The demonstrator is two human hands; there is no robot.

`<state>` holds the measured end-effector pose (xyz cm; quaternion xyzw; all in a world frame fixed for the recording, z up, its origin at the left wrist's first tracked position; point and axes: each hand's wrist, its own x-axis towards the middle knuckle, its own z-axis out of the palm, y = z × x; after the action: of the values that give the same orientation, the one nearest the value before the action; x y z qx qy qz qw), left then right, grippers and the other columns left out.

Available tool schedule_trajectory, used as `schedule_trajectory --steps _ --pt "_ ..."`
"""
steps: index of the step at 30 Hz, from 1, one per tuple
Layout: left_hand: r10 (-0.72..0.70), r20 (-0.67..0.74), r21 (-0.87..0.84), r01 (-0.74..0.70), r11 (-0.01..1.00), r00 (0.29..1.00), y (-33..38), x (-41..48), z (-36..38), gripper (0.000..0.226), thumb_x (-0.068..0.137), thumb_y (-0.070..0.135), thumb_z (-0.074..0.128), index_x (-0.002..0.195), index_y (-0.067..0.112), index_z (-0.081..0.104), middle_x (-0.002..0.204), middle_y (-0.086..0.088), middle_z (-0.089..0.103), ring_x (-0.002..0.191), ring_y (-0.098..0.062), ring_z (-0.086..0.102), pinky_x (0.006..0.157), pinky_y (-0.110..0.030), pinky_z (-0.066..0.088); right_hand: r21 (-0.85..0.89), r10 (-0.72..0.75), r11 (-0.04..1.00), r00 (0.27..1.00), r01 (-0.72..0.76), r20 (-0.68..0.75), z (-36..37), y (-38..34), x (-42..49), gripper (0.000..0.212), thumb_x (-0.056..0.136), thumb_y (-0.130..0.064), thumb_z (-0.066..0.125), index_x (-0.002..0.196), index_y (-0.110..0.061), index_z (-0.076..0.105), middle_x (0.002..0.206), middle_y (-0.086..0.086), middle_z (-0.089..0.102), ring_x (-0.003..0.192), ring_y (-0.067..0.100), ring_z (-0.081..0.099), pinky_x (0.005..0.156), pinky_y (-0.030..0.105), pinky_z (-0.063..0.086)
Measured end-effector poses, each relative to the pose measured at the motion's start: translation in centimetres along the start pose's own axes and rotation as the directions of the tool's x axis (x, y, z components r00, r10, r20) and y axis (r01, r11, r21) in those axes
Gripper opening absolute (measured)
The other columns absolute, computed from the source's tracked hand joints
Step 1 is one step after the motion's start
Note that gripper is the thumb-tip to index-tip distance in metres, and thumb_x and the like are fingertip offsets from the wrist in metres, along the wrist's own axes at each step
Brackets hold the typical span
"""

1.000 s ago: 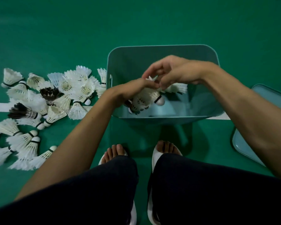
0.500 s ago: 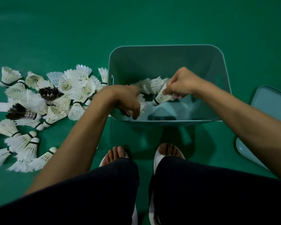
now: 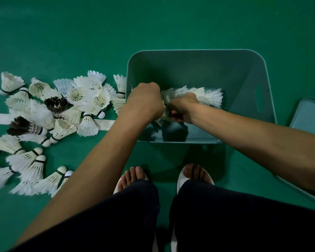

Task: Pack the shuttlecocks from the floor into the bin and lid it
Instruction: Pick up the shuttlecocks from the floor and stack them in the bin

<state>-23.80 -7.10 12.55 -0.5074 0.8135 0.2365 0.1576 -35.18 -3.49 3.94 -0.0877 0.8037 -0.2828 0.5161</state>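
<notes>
- A shuttlecock bunch [image 3: 204, 94] is gripped by the curled left hand [image 3: 144, 100] and right hand [image 3: 182, 110], mid-frame, for lowering into the bin [image 3: 198, 70]
- The lid [image 3: 309, 115] is laid aside, right edge

Green floor [image 3: 153, 24]; on it shuttlecocks [image 3: 84, 95], bin [image 3: 198, 70], lid [image 3: 309, 115], white line [image 3: 105, 124]

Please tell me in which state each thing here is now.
Teal plastic bin, open, lid off.
Teal flat lid, lying on the floor right of the bin.
Bunch of white feather shuttlecocks, held inside the bin by both hands.
Pile of white and dark feather shuttlecocks, loose on the floor, left of the bin.
Left hand, grips the bunch.
Right hand, grips the bunch.
</notes>
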Motion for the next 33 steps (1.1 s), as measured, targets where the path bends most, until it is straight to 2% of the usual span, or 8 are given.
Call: schedule_trajectory --steps 7,10,14,17,21,26,30,33 --pt "0.038 0.022 -0.029 -0.037 0.999 0.999 -0.3 0.7 1.1 0.011 0.089 -0.002 0.056 0.089 0.007 0.049 0.087 -0.011 0.050 0.085 -0.032 0.052 0.073 -0.035 0.042 0.142 0.190 0.968 0.972 -0.209 0.137 -0.5 0.7 2.7 0.023 0.093 0.009 0.058 0.076 -0.004 0.051 0.045 0.007 0.047 0.036 0.011 0.039 0.048 0.029 0.056" --pt "0.032 -0.029 -0.117 -0.035 0.993 0.999 -0.2 1.3 1.9 0.017 0.090 0.001 0.058 0.103 0.006 0.048 0.096 -0.012 0.049 0.087 -0.031 0.050 0.074 -0.036 0.040 0.105 0.172 0.974 0.962 -0.198 0.213 -0.3 0.7 2.7 0.012 0.098 0.005 0.050 0.088 -0.002 0.052 0.073 0.013 0.055 0.042 0.017 0.054 0.035 0.026 0.052" --pt "0.015 -0.105 -0.184 -0.034 0.982 0.994 -0.4 1.6 2.6 0.032 0.087 0.002 0.061 0.117 0.003 0.049 0.100 -0.013 0.052 0.089 -0.030 0.050 0.074 -0.038 0.041 -0.049 0.067 0.997 0.977 -0.058 0.204 -2.1 -0.6 1.4 0.006 0.097 -0.001 0.054 0.091 -0.001 0.056 0.075 0.012 0.058 0.045 0.015 0.051 0.051 0.040 0.063" --pt "0.081 -0.121 -0.210 -0.105 0.972 0.989 -0.8 1.6 2.8 0.032 0.084 0.000 0.061 0.114 0.008 0.056 0.107 -0.012 0.063 0.094 -0.031 0.058 0.079 -0.041 0.051 -0.108 -0.099 0.988 0.990 0.109 0.100 -5.2 -1.7 -0.4 0.009 0.091 -0.004 0.067 0.094 0.004 0.066 0.075 0.017 0.066 0.048 0.019 0.059 0.043 0.025 0.055" --pt "0.236 -0.136 -0.373 -0.270 0.888 0.962 -0.1 1.1 2.7 0.035 0.085 0.012 0.075 0.117 0.008 0.061 0.105 -0.005 0.066 0.093 -0.022 0.064 0.085 -0.035 0.054 -0.064 -0.289 0.950 0.935 0.307 0.205 -8.0 -2.1 -3.2 0.035 0.089 -0.033 0.076 0.091 0.003 0.074 0.078 0.012 0.074 0.050 0.014 0.054 0.045 0.024 0.043" --pt "0.300 -0.116 -0.441 -0.319 0.838 0.947 0.6 0.5 3.7 0.033 0.081 0.008 0.079 0.109 0.013 0.064 0.094 0.002 0.067 0.084 -0.016 0.066 0.083 -0.033 0.058 -0.199 -0.338 0.908 0.925 0.370 0.175 -8.1 -0.7 -4.2 0.016 0.083 -0.011 0.079 0.082 0.003 0.071 0.061 0.010 0.058 0.047 0.015 0.045 0.038 0.024 0.034" --pt "0.254 -0.094 -0.150 -0.266 0.952 0.963 -0.2 1.5 4.2 0.040 0.081 0.006 0.069 0.120 0.005 0.057 0.121 -0.016 0.060 0.111 -0.033 0.059 0.095 -0.042 0.051 -0.253 -0.211 0.944 0.977 0.210 0.023 -8.1 0.3 -2.8 0.014 0.084 -0.001 0.077 0.089 0.004 0.064 0.062 0.013 0.058 0.036 0.014 0.051 0.041 0.026 0.051" --pt "0.196 0.023 0.140 -0.197 0.970 0.980 -1.2 2.2 3.9 0.023 0.086 0.003 0.065 0.107 0.005 0.056 0.121 -0.018 0.053 0.115 -0.038 0.053 0.100 -0.046 0.050 -0.318 -0.124 0.942 0.992 0.109 -0.026 -7.7 0.8 -1.1 0.014 0.088 -0.005 0.076 0.089 0.003 0.065 0.062 0.012 0.062 0.043 0.019 0.059 0.047 0.031 0.059"
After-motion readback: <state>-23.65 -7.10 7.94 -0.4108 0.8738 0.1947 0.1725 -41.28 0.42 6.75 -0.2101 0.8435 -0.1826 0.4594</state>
